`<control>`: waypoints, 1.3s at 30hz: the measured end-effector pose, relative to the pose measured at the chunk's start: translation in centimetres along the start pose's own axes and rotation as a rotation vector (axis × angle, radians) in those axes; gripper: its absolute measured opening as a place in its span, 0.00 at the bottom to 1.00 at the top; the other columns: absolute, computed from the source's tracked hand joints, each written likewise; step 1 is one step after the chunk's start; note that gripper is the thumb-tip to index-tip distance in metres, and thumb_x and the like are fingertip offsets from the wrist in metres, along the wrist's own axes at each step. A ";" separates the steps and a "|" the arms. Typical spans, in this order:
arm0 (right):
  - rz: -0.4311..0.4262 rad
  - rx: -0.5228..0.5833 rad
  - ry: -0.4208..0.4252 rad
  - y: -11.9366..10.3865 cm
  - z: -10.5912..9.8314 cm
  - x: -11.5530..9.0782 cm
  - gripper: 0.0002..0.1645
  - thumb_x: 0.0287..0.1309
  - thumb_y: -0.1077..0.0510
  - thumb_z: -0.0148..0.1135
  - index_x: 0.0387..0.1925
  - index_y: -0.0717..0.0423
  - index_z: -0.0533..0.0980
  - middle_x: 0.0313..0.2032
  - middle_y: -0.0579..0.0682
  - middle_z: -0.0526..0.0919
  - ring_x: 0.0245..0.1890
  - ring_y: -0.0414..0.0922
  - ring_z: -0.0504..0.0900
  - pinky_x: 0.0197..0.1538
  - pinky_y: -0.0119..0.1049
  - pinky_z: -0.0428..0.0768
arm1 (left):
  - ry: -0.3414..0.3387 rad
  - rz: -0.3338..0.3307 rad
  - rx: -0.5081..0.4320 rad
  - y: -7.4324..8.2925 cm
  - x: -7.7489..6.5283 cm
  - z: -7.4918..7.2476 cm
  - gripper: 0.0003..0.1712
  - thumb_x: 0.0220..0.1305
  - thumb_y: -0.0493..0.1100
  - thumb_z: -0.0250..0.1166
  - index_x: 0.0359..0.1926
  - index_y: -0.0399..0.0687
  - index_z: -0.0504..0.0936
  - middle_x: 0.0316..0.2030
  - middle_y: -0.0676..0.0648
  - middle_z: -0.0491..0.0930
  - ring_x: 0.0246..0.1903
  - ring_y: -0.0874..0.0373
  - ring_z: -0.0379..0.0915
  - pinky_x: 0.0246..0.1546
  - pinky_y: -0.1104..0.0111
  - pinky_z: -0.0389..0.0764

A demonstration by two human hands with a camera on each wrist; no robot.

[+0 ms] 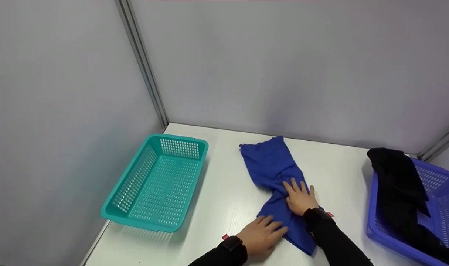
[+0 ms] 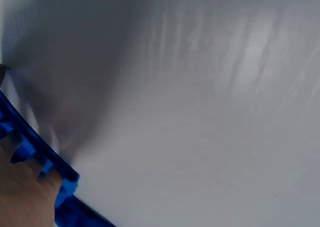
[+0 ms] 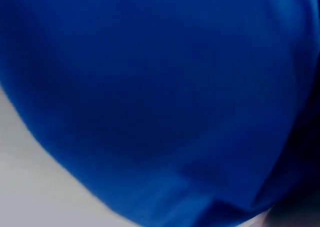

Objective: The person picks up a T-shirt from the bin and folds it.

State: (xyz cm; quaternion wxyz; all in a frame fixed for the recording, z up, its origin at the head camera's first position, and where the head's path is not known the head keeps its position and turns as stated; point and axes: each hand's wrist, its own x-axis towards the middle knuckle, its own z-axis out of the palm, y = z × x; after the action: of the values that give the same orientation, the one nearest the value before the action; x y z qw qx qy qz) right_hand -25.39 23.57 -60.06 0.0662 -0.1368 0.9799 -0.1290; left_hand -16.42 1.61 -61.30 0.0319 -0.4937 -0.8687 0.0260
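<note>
A blue garment, creased across its middle, lies lengthwise on the white table; its far edge looks gathered. My right hand rests on the middle of it, fingers spread over the cloth. Near the close left edge of the garment is my left hand, its fingertips on the fabric. In the left wrist view, fingers of the left hand touch the blue cloth along its edge. Blue fabric fills most of the right wrist view, where the right hand is almost wholly hidden.
A green perforated basket stands to the left on the white table. At the right is a purple basket with black clothing draped over its rim. Grey panels enclose the back and left side.
</note>
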 end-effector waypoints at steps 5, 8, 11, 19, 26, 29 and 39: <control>0.056 0.041 0.012 -1.0 -0.5 0.1 0.39 0.76 0.49 0.55 0.80 0.56 0.57 0.75 0.75 0.55 0.72 0.81 0.51 0.67 0.80 0.46 | 0.046 -0.157 0.099 -1.2 -0.1 0.4 0.27 0.76 0.55 0.60 0.71 0.59 0.75 0.65 0.55 0.75 0.63 0.59 0.72 0.60 0.66 0.75; -0.021 0.054 0.038 -1.1 -0.4 -0.5 0.40 0.75 0.49 0.58 0.81 0.53 0.56 0.77 0.71 0.54 0.73 0.78 0.52 0.66 0.81 0.47 | 0.102 -0.181 0.173 -1.6 -0.8 0.4 0.19 0.75 0.52 0.61 0.62 0.61 0.83 0.55 0.54 0.79 0.52 0.59 0.74 0.49 0.68 0.78; -0.144 0.020 0.131 -0.9 0.2 -1.8 0.40 0.71 0.51 0.64 0.79 0.51 0.61 0.76 0.68 0.60 0.73 0.75 0.56 0.66 0.80 0.51 | 0.162 -0.179 0.226 -1.8 -1.9 0.4 0.11 0.71 0.49 0.64 0.51 0.61 0.86 0.43 0.53 0.79 0.41 0.59 0.74 0.39 0.68 0.77; -0.592 -0.163 0.301 -2.3 3.1 -8.1 0.29 0.57 0.35 0.72 0.48 0.49 0.77 0.45 0.48 0.73 0.47 0.50 0.73 0.50 0.54 0.72 | 0.199 -0.343 0.141 -1.2 -4.5 1.0 0.10 0.60 0.46 0.70 0.30 0.52 0.76 0.25 0.53 0.74 0.22 0.59 0.73 0.21 0.66 0.72; -0.659 -0.226 0.319 -3.9 5.0 -11.1 0.36 0.56 0.28 0.69 0.50 0.51 0.76 0.51 0.56 0.75 0.55 0.62 0.79 0.52 0.67 0.77 | 0.076 -0.232 -0.068 -0.3 -5.8 -0.2 0.09 0.63 0.49 0.67 0.40 0.53 0.78 0.33 0.54 0.77 0.32 0.58 0.74 0.30 0.65 0.74; -0.685 -0.290 0.369 -3.4 4.6 -11.3 0.24 0.51 0.46 0.76 0.43 0.53 0.76 0.51 0.59 0.78 0.53 0.64 0.82 0.53 0.67 0.78 | 0.042 -0.148 -0.002 -0.8 -7.0 0.2 0.22 0.60 0.54 0.70 0.52 0.55 0.76 0.44 0.53 0.75 0.41 0.57 0.71 0.38 0.63 0.74; -0.810 -0.367 0.402 -1.0 4.5 -11.8 0.27 0.83 0.54 0.25 0.43 0.51 0.75 0.57 0.59 0.82 0.54 0.63 0.83 0.55 0.65 0.77 | 0.226 0.085 0.312 -3.3 -9.1 -0.1 0.02 0.67 0.47 0.66 0.39 0.58 0.80 0.39 0.56 0.76 0.37 0.60 0.70 0.32 0.71 0.71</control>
State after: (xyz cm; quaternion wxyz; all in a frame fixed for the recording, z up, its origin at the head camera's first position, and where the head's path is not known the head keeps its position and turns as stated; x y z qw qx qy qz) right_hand -13.12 24.97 -62.97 -0.2050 -0.4889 0.8479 0.0067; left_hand -14.64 -7.90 -61.25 0.2042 -0.5189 -0.8233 0.1059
